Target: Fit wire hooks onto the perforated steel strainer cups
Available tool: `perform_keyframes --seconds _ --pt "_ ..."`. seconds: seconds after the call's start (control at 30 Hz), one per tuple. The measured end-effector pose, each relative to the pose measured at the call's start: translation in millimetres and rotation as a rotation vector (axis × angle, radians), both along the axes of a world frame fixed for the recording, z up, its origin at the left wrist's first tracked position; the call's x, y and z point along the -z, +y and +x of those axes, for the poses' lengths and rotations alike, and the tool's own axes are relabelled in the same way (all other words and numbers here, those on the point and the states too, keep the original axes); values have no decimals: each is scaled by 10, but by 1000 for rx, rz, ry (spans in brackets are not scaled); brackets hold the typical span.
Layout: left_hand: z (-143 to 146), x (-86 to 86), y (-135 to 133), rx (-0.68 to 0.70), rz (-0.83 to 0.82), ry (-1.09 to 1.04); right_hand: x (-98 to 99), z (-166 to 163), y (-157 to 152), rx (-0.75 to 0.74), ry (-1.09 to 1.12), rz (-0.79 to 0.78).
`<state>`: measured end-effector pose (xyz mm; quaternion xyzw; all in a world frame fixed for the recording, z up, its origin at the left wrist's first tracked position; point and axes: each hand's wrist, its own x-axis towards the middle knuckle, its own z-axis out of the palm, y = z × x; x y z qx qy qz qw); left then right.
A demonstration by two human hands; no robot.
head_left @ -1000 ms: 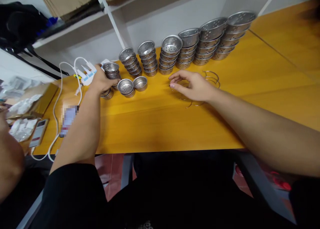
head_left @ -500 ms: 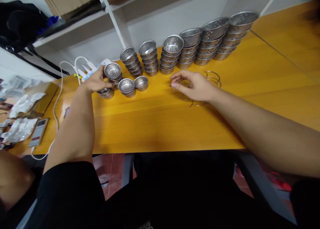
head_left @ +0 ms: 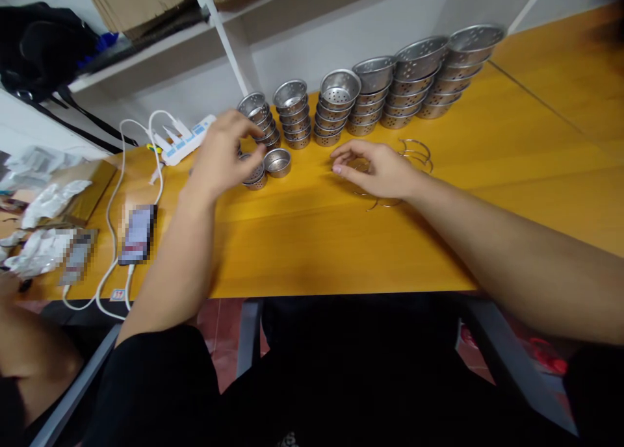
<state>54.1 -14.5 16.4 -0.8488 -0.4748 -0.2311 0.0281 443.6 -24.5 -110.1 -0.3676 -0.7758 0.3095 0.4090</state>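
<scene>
My left hand hovers at the near left cups, thumb and forefinger apart with nothing visible between them. Just beyond its fingertips sits a short stack of perforated metal cups, partly covered by the hand. A single perforated cup stands upright to the right of that stack. My right hand is held low over the table, fingers curved and thumb apart, holding nothing visible. Thin wire rings lie under and behind it, partly hidden.
Several tall stacks of perforated cups line the back, growing larger to the right. At left are a power strip, white cables, a phone and plastic bags. Another person's arm is at lower left.
My left hand has moved right, from the leftmost short cup stacks to the stack beside the single cup. It now covers where those stacks stood. My right hand has barely moved.
</scene>
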Motion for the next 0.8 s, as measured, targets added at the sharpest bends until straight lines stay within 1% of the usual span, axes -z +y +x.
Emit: perform_keyframes --seconds 0.07,0.13,0.2,0.27,0.33,0.4,0.53,0.6,0.67,0.7,0.77,0.8 --pt "275 215 -48 -36 -127 167 -7 10 -5 10 -6 7" --pt "390 488 20 -100 -160 220 -30 18 -24 21 -14 5" --pt "399 741 138 -138 -160 157 -67 20 -54 37 -32 -9" --pt "386 911 235 -112 -155 65 -107 17 -85 52 -63 -25" --pt "423 979 265 -52 -139 -21 -139 21 -101 61 -108 -33" --pt "539 968 215 5 -133 -86 -159 44 -93 78 -171 -31" --pt "897 883 -37 104 -218 -178 -173 141 -12 174 -362 4" --pt "1034 892 -163 182 -252 -225 -178 189 35 239 -488 18" --pt "1095 968 -237 245 -237 -247 -181 221 71 286 -627 -10" --pt "1099 1030 -249 249 -224 -261 -180 231 84 298 -688 -30" --pt "1070 1184 -221 220 -235 -305 -161 247 107 300 -768 -53" --pt "1046 1264 -187 188 -269 -343 -143 253 119 292 -781 -51"
